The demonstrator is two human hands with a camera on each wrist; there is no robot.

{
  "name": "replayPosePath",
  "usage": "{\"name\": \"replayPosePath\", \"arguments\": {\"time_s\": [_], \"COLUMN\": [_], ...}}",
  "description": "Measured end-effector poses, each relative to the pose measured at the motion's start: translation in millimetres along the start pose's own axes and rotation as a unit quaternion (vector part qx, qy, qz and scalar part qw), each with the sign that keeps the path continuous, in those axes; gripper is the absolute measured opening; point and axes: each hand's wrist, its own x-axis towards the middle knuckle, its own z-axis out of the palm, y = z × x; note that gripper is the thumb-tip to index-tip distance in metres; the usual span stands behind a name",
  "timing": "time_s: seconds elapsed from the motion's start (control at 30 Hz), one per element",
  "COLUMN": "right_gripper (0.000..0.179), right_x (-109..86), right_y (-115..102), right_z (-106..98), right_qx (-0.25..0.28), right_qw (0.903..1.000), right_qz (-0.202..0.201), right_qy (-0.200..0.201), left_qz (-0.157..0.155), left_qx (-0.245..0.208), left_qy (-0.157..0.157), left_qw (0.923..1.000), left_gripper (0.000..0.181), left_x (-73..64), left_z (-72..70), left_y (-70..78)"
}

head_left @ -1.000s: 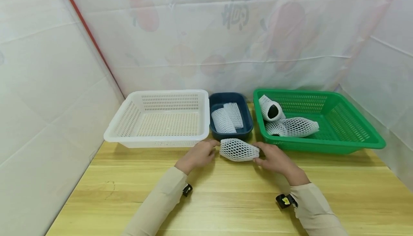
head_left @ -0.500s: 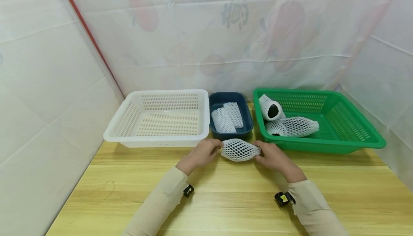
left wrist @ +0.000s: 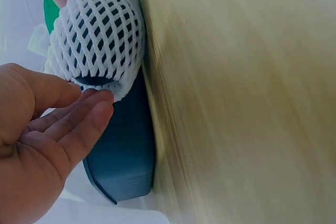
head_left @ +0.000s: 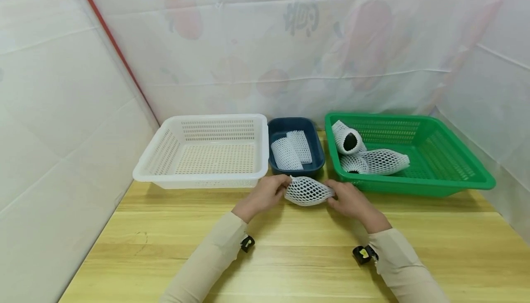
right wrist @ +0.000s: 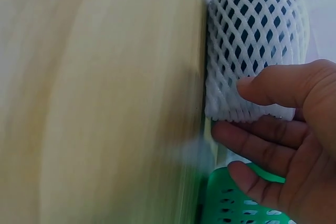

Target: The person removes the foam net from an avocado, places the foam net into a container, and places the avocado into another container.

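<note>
since the earlier frame the left hand (head_left: 267, 192) has moved in toward the right and now pinches the rim of the foam net (head_left: 308, 191) at its left end, while the net has shifted very slightly right. the right hand (head_left: 349, 199) holds the other end, thumb on top, fingers beneath. the net lies crosswise between them, just in front of the navy basin (head_left: 275, 130), with a dark object (left wrist: 94, 81) partly visible through the mesh and at the left mouth.

the net looks light, soft and stretchy; its thin strands would probably tear if yanked, so the gathered rim seems the best hold. the dark object appears smoother and may slide inside; its weight i cannot tell.

beyond the hands, the basin and the near rims of the white basket (head_left: 203, 184) and green basket (head_left: 422, 185) crowd the far side. the left knuckles are close to the white basket's corner. the counter (head_left: 290, 257) between the forearms gives the most room.
</note>
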Motion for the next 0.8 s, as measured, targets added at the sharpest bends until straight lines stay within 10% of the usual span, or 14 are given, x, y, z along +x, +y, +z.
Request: {"name": "replayPosePath", "arguments": {"time_s": [0.8], "right_gripper": [0.027], "right_x": [2.4], "right_y": [-5.0], "right_z": [-0.2], "right_qx": [-0.025], "right_qw": [0.9991], "right_qz": [-0.029], "right_qy": [0.017], "left_qz": [-0.071], "left_qx": [-0.06], "left_qy": [-0.064], "left_qw": [0.9936], "left_gripper": [0.039], "left_x": [3.0], "left_z": [2.4], "left_y": [4.3]}}
